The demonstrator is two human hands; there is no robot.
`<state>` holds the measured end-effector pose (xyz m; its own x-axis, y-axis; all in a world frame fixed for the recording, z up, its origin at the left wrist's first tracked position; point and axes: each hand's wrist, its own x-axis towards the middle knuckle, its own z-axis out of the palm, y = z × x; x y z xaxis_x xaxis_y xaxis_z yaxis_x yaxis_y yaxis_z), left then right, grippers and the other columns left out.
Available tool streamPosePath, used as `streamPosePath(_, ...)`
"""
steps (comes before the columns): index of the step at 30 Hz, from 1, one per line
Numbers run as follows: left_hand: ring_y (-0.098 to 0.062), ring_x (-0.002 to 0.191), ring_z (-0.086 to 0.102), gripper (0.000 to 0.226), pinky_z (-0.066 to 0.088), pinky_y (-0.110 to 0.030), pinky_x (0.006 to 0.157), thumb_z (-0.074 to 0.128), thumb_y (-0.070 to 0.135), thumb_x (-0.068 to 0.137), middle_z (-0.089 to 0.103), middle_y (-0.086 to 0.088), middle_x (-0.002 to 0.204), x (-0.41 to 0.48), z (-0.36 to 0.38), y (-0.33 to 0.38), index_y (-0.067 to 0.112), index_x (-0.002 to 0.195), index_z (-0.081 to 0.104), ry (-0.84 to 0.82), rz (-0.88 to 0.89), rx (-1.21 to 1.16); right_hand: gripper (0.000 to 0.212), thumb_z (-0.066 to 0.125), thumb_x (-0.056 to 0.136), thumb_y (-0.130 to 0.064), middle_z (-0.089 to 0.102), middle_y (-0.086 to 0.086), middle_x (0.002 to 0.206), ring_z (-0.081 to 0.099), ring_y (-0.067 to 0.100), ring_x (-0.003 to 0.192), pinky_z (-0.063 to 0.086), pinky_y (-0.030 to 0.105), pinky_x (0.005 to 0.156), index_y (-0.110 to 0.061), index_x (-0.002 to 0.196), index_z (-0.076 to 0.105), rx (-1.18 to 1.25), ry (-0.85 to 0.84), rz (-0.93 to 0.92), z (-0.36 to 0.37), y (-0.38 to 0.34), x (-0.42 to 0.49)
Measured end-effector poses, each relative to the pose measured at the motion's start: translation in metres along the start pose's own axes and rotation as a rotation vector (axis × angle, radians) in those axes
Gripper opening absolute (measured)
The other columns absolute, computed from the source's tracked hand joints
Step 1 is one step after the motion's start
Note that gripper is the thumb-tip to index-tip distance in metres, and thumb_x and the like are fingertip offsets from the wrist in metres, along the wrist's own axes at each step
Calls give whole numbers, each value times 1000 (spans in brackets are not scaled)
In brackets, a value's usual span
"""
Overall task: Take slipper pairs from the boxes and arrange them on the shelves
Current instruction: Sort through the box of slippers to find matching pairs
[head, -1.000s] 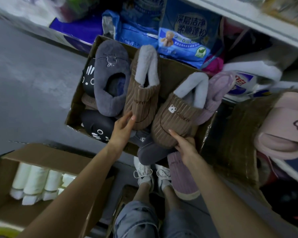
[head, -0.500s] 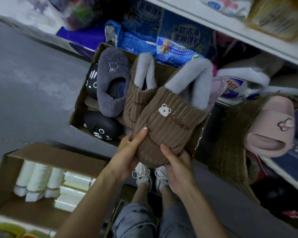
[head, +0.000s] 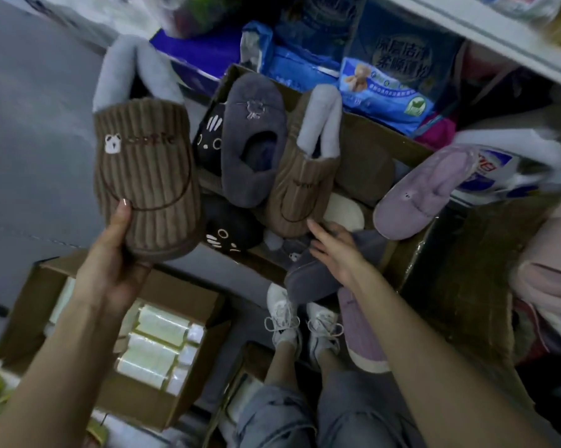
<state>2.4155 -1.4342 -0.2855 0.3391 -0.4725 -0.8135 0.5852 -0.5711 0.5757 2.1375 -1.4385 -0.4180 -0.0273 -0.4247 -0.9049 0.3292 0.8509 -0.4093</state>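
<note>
My left hand grips the toe of a brown corduroy slipper with a white bear patch and grey fleece lining, held up left of the slipper box. Its matching brown slipper stands toe-down in that cardboard box. My right hand is spread, fingers apart, just below that slipper's toe, touching nothing I can make out. The box also holds a grey slipper, black cat-face slippers and a lilac slipper leaning on its right edge.
A second cardboard box of wrapped white rolls sits on the floor at lower left. A white shelf edge crosses the top right above blue detergent bags. Pink slippers lie at right. My white sneakers stand between the boxes.
The brown slipper went from both hands to my left hand alone and moved left, out of the box. My right hand let go and reached toward the other brown slipper.
</note>
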Motion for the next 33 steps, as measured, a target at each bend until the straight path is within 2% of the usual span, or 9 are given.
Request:
streamPosePath(3, -9, 95, 70, 39, 58, -27, 81, 64, 36, 73, 75, 3, 102, 2, -14, -13, 19, 109, 62, 24, -52, -45, 65, 68, 87, -31, 46, 7, 143, 43, 28, 131, 39, 40, 107, -16, 141, 36, 79, 5, 0, 15, 1, 17)
streamPosePath(7, -10, 97, 70, 27, 59, -28, 77, 63, 34, 73, 73, 2, 108, -1, -23, -39, 20, 93, 77, -25, -99, -53, 73, 72, 80, -43, 50, 5, 141, 48, 26, 127, 43, 39, 100, -20, 140, 38, 111, 49, 41, 33, 2, 20)
streamPosePath(12, -17, 114, 62, 54, 54, -37, 87, 62, 32, 77, 67, -1, 123, -12, -24, -53, 21, 130, 56, -44, -60, 1, 62, 75, 79, -34, 59, 4, 119, 53, 23, 117, 44, 35, 88, -12, 130, 49, 184, 137, 12, 51, -13, -15)
streamPosePath(15, -20, 114, 62, 41, 54, -39, 86, 63, 26, 81, 67, -1, 122, -33, -19, -47, 24, 122, 60, -37, -50, -7, 52, 76, 79, -29, 60, 5, 121, 56, 23, 113, 45, 38, 88, -17, 123, 53, 268, 150, -4, 53, -34, -61)
streamPosePath(18, -20, 112, 62, 28, 54, -37, 84, 60, 19, 87, 68, -2, 121, -72, -4, -25, 24, 115, 62, -34, -44, -46, 36, 78, 74, -27, 63, 5, 113, 59, 23, 103, 49, 40, 85, -21, 103, 58, 258, 144, 28, 44, -48, -127)
streamPosePath(22, -18, 98, 68, 50, 60, -35, 76, 65, 21, 73, 70, -5, 114, -144, 17, 20, 20, 123, 60, -66, 1, -124, 52, 78, 65, -25, 71, 10, 110, 67, 26, 101, 52, 41, 86, -14, 114, 63, 207, -7, 9, 24, -66, -234)
streamPosePath(27, -10, 83, 71, 24, 59, -30, 74, 64, 14, 84, 76, 4, 90, -251, 44, 67, 19, 107, 63, -82, 119, -182, 57, 79, 64, -21, 72, 8, 108, 69, 26, 99, 55, 40, 82, -12, 118, 63, 185, -206, -66, 18, -107, -360)
streamPosePath(30, -11, 87, 71, 22, 58, -27, 76, 61, 12, 89, 75, 2, 96, -311, 51, 93, 15, 111, 62, -128, 226, -216, 82, 92, 42, -26, 72, 10, 107, 69, 25, 98, 59, 35, 72, -9, 117, 64, 152, -285, -198, 22, -135, -426)
streamPosePath(33, -13, 92, 69, 29, 56, -29, 79, 58, 13, 89, 71, -3, 108, -364, 59, 125, 10, 118, 61, -173, 326, -258, 82, 89, 42, -25, 72, 13, 105, 70, 25, 95, 59, 34, 72, -5, 117, 62, 113, -362, -340, 24, -168, -482)
